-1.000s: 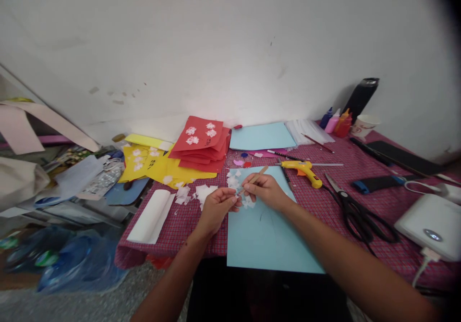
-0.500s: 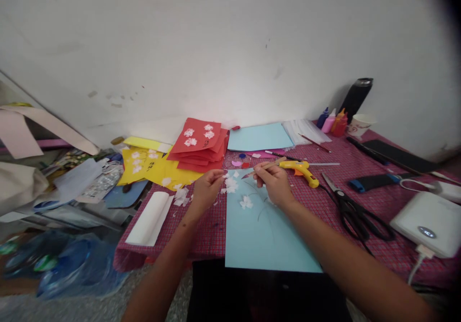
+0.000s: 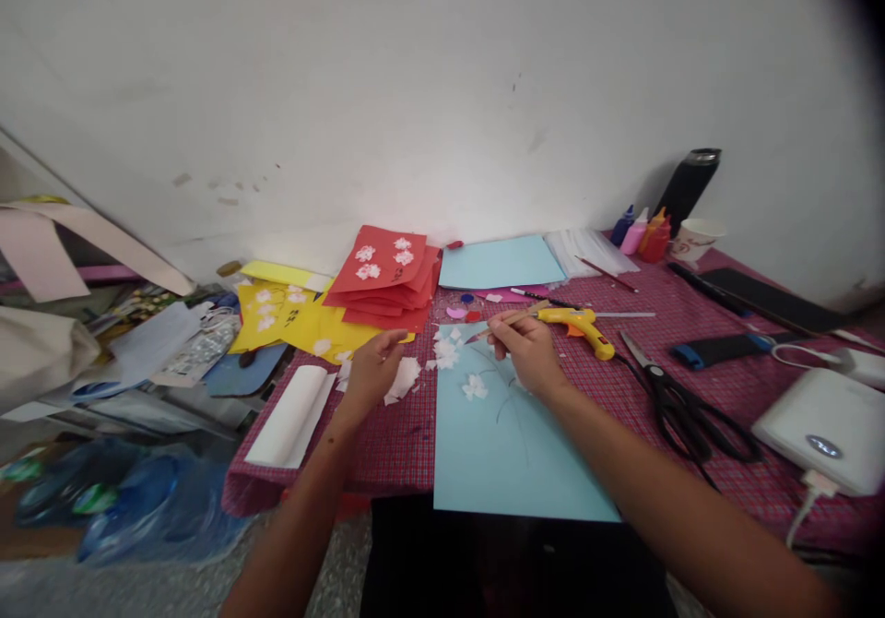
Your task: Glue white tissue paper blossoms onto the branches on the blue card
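My right hand [image 3: 522,346] is closed round a thin paintbrush [image 3: 478,335], its tip over the upper part of a light blue sheet [image 3: 498,461]. White torn-paper flowers [image 3: 446,352] lie along the sheet's upper left, and another paper flower [image 3: 474,386] sits lower, beside thin dark drawn lines. Left of the sheet, my left hand [image 3: 373,364] hovers over white paper scraps [image 3: 405,378], its fingers bent; whether it pinches a scrap cannot be made out. Small paint patches in pink [image 3: 456,313], blue and red lie just beyond the sheet.
Red cards [image 3: 380,272] and yellow cards [image 3: 277,314] lie back left, a folded white paper [image 3: 290,415] at left. To the right are a yellow glue gun [image 3: 581,325], black scissors [image 3: 674,406], a white power bank [image 3: 822,429], paint bottles [image 3: 654,237] and a paper cup [image 3: 695,240].
My left hand has moved left, away from the blue sheet's upper edge, to the scraps. A larger white scrap now shows beside it. My right hand with the brush has barely moved.
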A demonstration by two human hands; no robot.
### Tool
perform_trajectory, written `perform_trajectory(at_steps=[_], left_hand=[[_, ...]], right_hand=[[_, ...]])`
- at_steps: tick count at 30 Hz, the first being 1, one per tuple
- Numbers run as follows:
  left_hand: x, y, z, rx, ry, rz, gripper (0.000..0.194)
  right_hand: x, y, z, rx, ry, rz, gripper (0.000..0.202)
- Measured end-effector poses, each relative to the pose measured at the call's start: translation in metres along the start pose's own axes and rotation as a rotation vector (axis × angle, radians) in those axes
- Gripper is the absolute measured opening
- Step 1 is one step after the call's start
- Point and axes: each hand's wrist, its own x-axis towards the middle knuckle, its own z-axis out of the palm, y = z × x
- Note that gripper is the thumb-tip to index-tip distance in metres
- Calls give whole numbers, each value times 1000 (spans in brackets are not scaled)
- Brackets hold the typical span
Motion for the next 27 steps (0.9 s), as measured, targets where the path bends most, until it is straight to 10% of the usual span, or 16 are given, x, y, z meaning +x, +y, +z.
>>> perform_trajectory(at_steps=[9, 27], left_hand=[[-26, -26, -33, 127, -93, -59, 20], [-34, -17, -20, 186, -253, 99, 18]], right_hand=[[-1, 4, 1, -41, -36, 17, 19], [-2, 5, 1, -61, -46, 20, 17]])
